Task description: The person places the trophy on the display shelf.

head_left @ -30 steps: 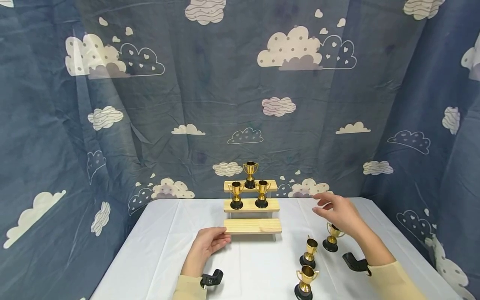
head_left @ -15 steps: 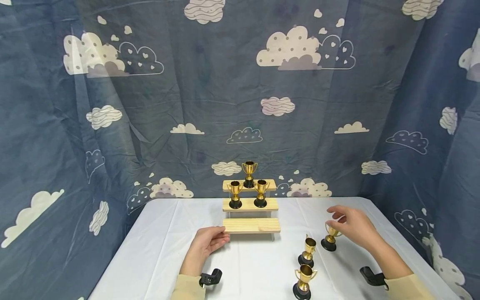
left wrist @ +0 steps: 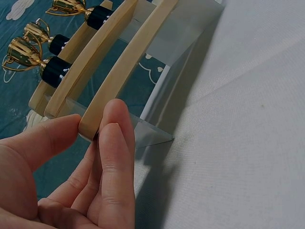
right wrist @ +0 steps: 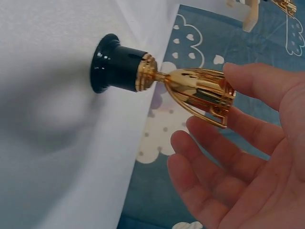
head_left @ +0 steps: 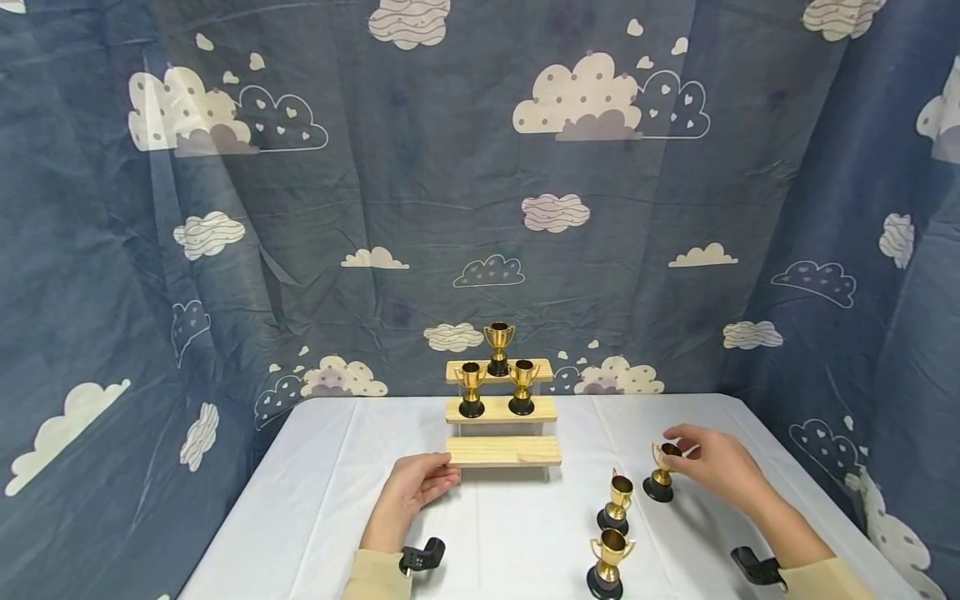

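R hand point(head_left: 716, 468) just dropped onto far trophy point(head_left: 661, 477), thumb + index now pinching rim. Trophy upright on cloth point(head_left: 525, 533), R of stand point(head_left: 496, 409), beyond 2 nearer cups point(head_left: 611, 547). Pickup prob. starting, no lift yet. L hand point(head_left: 412, 486) pinches btm shelf point(head_left: 502, 451), L end.

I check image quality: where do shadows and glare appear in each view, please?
Head view: bright, a pale light streak at upper left on the blue cloud-print curtain; left wrist view: dimmer, a dark shadow on the white tablecloth by the pale wooden three-tier stand; right wrist view: broad soft shadow on that tablecloth, glints on the gold-and-black trophy cup.
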Demonstrator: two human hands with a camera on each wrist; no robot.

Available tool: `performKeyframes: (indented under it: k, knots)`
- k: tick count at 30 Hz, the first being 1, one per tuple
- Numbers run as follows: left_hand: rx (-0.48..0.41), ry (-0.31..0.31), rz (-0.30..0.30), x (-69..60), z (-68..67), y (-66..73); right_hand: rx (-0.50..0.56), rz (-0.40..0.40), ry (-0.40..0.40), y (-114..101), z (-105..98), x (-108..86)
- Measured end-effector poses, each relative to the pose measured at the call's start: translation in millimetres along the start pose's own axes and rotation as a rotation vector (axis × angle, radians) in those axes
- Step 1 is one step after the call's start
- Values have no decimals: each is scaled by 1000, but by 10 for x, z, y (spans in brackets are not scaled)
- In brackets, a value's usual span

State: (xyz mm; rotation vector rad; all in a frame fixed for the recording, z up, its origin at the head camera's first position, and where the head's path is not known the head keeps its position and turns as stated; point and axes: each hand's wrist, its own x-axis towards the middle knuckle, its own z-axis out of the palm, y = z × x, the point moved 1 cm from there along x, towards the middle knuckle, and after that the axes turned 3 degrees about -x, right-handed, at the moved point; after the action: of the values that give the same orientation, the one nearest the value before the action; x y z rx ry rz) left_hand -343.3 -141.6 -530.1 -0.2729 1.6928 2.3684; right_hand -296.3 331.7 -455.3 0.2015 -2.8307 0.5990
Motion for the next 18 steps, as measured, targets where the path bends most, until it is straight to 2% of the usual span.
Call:
performKeyframes:
  k: [7, 18]
  knots:
    - [-2, -8, -4, -9, -12, -6, 2, -15, 13, 28, 88, -40]
    - [10, 0, -6, 0, -4, -1, -6, 11, 19, 37, 140, -38]
